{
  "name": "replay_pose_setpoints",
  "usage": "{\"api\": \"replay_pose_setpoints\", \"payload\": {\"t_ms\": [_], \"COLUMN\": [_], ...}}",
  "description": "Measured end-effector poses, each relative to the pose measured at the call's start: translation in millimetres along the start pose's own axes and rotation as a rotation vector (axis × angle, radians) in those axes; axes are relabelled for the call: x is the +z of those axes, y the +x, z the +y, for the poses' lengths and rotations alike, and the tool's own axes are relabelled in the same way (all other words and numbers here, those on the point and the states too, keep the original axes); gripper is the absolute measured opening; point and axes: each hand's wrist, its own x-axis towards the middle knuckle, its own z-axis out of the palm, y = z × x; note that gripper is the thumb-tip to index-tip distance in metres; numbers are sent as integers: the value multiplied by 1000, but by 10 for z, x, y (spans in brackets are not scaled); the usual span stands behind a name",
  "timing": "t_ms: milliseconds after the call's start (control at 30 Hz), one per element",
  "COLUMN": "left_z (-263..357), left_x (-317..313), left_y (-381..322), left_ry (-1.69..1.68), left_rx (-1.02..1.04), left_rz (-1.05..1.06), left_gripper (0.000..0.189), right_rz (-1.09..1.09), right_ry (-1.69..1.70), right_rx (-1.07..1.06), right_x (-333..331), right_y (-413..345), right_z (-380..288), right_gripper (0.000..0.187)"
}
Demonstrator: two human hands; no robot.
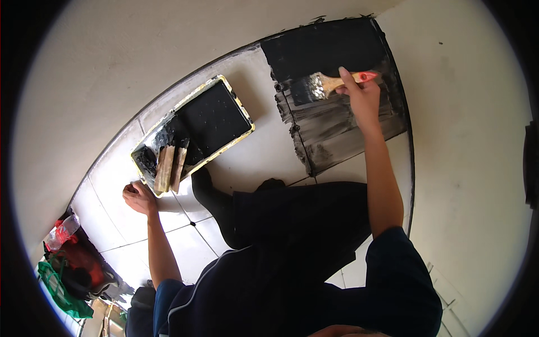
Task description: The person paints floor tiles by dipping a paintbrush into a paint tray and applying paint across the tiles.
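Note:
My right hand [363, 97] grips the wooden handle of a flat paintbrush [328, 84] with a red handle end. The brush's dark, paint-covered bristles point left over floor tiles coated in black [324, 50]. The coat looks solid near the wall and thin and streaky lower down. Left of it, a rectangular tray [248, 130] with a yellowish, paint-smeared rim contains black paint. Two wooden pieces [165, 168] rest over the tray's lower left end. My left hand [140, 198], fingers curled, is beside that end; whether it touches the tray, I cannot tell.
Pale walls [454, 101] meet the tiled floor [252, 160] along a dark edge. My dark-clothed legs [303, 210] are just below the coated tiles, one foot close to the tray. A plastic bottle [67, 229], a green bag [63, 295] and red and black items lie at the lower left.

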Motion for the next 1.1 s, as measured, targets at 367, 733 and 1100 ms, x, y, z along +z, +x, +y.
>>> {"api": "replay_pose_setpoints", "payload": {"t_ms": [367, 733, 1100], "left_z": [32, -65, -121], "left_x": [-5, 27, 29], "left_y": [-1, 0, 22], "left_ry": [-20, 18, 9], "left_rx": [7, 18, -5], "left_rz": [4, 16, -10], "left_gripper": [32, 35, 36], "right_rz": [14, -41, 27], "right_ry": [-182, -214, -122], "right_rx": [-87, -58, -86], "right_x": [71, 168, 121], "right_y": [251, 24, -143], "right_z": [198, 159, -68], "right_gripper": [32, 31, 32]}}
